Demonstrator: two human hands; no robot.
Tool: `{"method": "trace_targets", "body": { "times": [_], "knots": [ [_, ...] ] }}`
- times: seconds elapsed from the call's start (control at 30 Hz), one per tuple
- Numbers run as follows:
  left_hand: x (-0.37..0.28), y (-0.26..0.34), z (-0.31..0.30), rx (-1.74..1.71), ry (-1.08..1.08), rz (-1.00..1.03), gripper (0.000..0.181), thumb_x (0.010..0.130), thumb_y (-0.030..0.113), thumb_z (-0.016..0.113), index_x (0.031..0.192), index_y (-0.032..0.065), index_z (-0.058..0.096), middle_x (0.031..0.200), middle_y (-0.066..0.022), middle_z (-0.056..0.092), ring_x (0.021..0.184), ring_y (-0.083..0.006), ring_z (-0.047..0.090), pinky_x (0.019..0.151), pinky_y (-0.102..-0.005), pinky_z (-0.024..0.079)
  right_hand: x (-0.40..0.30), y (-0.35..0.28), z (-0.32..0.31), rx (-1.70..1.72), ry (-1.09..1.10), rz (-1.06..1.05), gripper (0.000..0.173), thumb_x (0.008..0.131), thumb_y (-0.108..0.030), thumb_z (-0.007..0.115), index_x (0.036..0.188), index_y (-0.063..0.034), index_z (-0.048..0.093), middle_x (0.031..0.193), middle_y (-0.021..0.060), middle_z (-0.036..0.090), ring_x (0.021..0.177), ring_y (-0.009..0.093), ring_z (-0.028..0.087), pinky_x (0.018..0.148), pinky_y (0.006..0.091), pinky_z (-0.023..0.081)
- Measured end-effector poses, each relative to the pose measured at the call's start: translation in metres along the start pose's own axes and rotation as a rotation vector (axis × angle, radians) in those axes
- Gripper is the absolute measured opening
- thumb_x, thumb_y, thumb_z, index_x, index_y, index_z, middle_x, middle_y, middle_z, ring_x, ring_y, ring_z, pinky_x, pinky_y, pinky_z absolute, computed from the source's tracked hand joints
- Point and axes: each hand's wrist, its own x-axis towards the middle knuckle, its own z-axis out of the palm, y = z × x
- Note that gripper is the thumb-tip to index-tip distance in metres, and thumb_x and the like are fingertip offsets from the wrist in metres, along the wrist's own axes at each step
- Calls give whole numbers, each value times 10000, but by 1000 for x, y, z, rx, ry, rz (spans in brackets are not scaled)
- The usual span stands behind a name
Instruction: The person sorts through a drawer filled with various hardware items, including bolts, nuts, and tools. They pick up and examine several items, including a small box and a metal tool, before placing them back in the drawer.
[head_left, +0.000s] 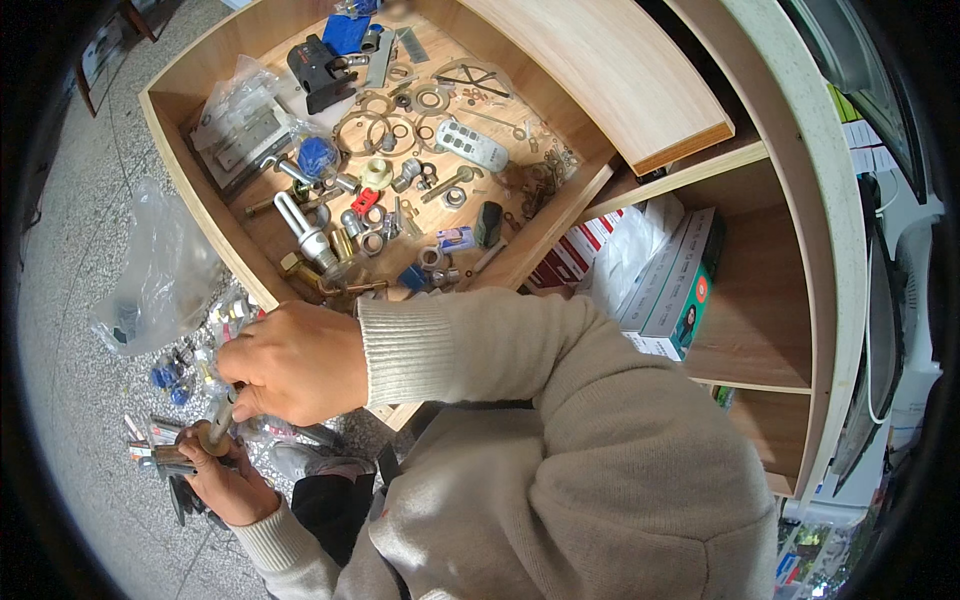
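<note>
My left hand (229, 480), low at the left, grips a cluster of metal hardware. A metal cylinder (166, 454) sticks out past its fingers, and a round tan disc-like part (213, 439) shows by its thumb. My right hand (300, 364), just above, is pinched on a pale rod-like piece (223, 420), whose lower end meets the disc. Its fingertips are partly hidden behind the back of the hand. Beyond my right wrist stands a pulled-out wooden drawer (169, 150) holding loose hardware, a spiral-free tube light bulb (304, 232) and a white remote control (471, 145).
Below the drawer's edge, a clear plastic bag (157, 277) and blue-wrapped parts (171, 375) lie on the speckled floor (97, 247). My shoe (307, 459) is close to my hands. Boxes (667, 289) fill part of the open cabinet compartment at right.
</note>
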Motion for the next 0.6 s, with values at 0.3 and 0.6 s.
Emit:
{"method": "trace_targets", "body": {
  "times": [0.3, 0.6],
  "knots": [
    [2, -10, 1, 131, 85, 209, 359, 871, 363, 490, 957, 15, 485, 769, -18, 458, 625, -70, 381, 548, -176, 310, 1, -3, -3, 40, -100, 121, 260, 773, -230, 602, 696, -4, 500, 515, 114, 501, 508, 287, 543, 478, 367, 421],
    [2, 2, 3, -133, -119, -41, 351, 890, 362, 450, 874, 15, 499, 645, 11, 370, 534, -58, 258, 485, -199, 240, -2, 1, 8, 26, 25, -118, 221, 670, -96, 646, 774, -19, 466, 608, 114, 530, 533, 275, 558, 482, 355, 432]
  ]
}}
